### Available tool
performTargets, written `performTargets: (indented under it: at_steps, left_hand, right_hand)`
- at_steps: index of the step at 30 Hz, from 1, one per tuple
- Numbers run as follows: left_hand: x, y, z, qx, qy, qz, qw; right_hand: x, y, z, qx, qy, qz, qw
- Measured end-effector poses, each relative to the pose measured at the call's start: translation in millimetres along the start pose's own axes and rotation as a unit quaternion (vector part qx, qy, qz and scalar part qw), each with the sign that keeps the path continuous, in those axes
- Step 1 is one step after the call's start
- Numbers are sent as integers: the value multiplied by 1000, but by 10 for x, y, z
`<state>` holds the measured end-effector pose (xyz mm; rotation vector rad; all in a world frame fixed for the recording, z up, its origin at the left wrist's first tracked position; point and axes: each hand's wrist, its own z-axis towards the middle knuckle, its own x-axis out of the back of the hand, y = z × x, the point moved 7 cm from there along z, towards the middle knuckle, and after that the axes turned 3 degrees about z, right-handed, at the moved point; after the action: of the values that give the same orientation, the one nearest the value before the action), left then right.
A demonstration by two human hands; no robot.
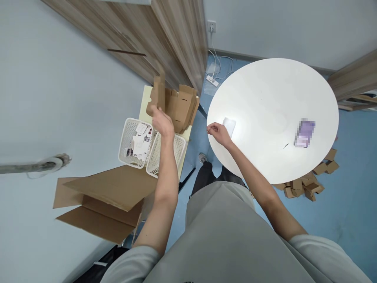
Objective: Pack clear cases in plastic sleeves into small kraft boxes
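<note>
My left hand (163, 123) is closed on a flat, unfolded cardboard box (159, 92), blurred and raised at its upper end. Beside it, more flattened cardboard boxes (183, 108) lie stacked on a narrow pale table (145, 103). At the left edge of the round white table (273, 90), my right hand (219, 133) has its fingers curled together; whether anything is between them cannot be made out. Just beyond that hand a small white packet (229, 126) lies on the tabletop.
Two white plastic baskets stand on the narrow table; the left basket (121, 151) holds cards and papers. Below is a large open carton (112, 188). A purple pixelated item (305, 133) lies on the round table. Small folded boxes (309, 184) are on the floor, near a power strip (212, 81).
</note>
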<state>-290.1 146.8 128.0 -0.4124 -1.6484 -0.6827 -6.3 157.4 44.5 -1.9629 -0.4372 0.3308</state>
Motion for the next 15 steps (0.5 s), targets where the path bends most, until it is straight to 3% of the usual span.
performTargets:
  at_steps: [3,5,7,11,13,15]
  left_hand:
    - [289,332,-406,-122,46,-35,991]
    - [180,687,-835,-242,14,-49,969]
    - [-145,1047,-1345,-348,-50,-51,935]
    - [-1079,1560,-2332,-482,-177,-54,856]
    - [-1544,1690,-2742,-528,-230,-52,816]
    - [-1961,1728,-3067,-552,-282,-26,784]
  right_hand:
    - [481,-238,-193,55,50,24,997]
    - [946,-342,-379,87,115,31,989]
    - [1501,-358,-622,113,201,21,973]
    - [2591,-90,-1221,145,381,-67,911]
    - [2962,169,-1467,132,438,-121,881]
    - [3169,467,-1578,92,453,-161,872]
